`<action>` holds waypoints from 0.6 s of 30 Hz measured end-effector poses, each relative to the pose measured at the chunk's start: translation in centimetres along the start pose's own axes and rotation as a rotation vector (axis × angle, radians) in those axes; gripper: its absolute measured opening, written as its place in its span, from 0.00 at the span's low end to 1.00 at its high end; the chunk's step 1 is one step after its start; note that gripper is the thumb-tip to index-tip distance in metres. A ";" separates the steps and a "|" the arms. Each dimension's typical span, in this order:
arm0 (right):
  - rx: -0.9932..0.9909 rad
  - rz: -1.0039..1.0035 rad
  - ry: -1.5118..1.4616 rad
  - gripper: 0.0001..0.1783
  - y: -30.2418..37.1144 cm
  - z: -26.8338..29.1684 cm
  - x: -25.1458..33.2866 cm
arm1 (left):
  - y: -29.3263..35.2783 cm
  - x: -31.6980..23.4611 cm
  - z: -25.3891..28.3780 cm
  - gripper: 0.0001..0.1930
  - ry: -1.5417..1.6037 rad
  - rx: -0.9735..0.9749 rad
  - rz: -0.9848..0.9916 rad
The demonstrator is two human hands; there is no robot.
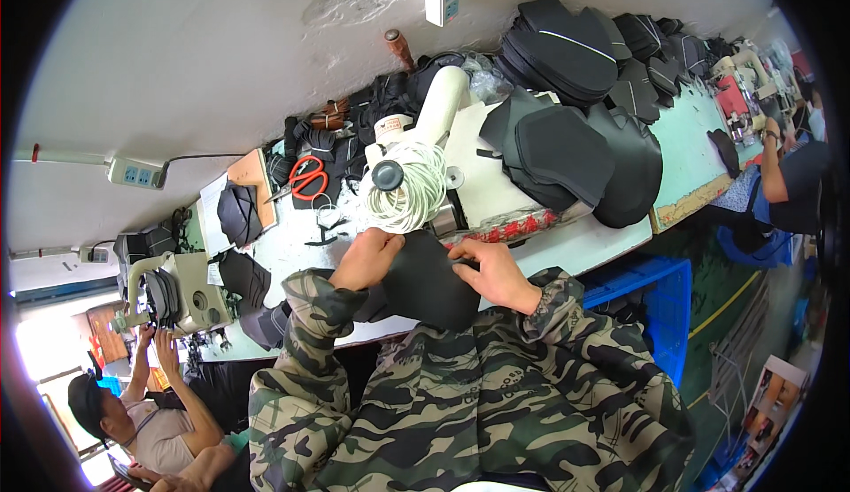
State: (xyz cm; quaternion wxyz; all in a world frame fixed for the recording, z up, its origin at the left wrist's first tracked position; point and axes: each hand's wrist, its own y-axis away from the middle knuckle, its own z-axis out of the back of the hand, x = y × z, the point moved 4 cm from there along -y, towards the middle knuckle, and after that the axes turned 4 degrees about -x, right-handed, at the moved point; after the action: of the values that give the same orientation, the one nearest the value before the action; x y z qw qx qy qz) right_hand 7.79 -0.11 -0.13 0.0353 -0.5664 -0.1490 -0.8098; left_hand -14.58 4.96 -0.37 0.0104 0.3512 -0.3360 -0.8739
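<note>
A black curved panel of smooth sheet material (pixel 429 284) is held up at the table's near edge, in front of a cream sewing machine (pixel 441 107). My left hand (pixel 365 260) pinches its upper left corner between thumb and fingers. At the upper right edge, my right hand (pixel 498 272) grips the same panel, its fingers curled. A coil of white cord (pixel 412 191) hangs around the machine's head, just beyond my hands. The needle area is hidden behind the cord and the panel. To the right, several loose black panels (pixel 562 151) lie piled on the machine's bed.
Red-handled scissors (pixel 307 178) lie left of the machine. Bundled black stacks (pixel 560 58) line the wall. A blue crate (pixel 677 315) stands below right. One co-worker (pixel 146 421) sits at another sewing machine (pixel 190 293) on the left; another person (pixel 788 182) works far right.
</note>
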 end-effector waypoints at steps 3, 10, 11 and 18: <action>-0.022 0.056 -0.012 0.11 -0.5 1.0 0.2 | -0.7 -1.8 0.4 0.14 0.104 -0.330 -0.566; 0.001 -0.035 0.087 0.13 0.5 3.2 0.3 | -0.7 -1.5 -1.5 0.15 0.380 0.191 0.109; 0.026 0.002 0.078 0.13 1.1 2.7 0.5 | 0.2 -1.4 -1.9 0.15 0.442 0.257 0.127; 0.295 -0.144 -0.233 0.23 1.9 -3.1 1.1 | -0.3 0.2 1.2 0.14 0.019 0.052 -0.161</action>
State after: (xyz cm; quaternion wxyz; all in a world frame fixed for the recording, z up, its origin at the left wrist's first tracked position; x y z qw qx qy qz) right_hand 4.99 -2.68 0.27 0.0421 -0.6330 -0.3093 -0.7084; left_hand -15.41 5.86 -0.05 -0.0657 0.3855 -0.3293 -0.8595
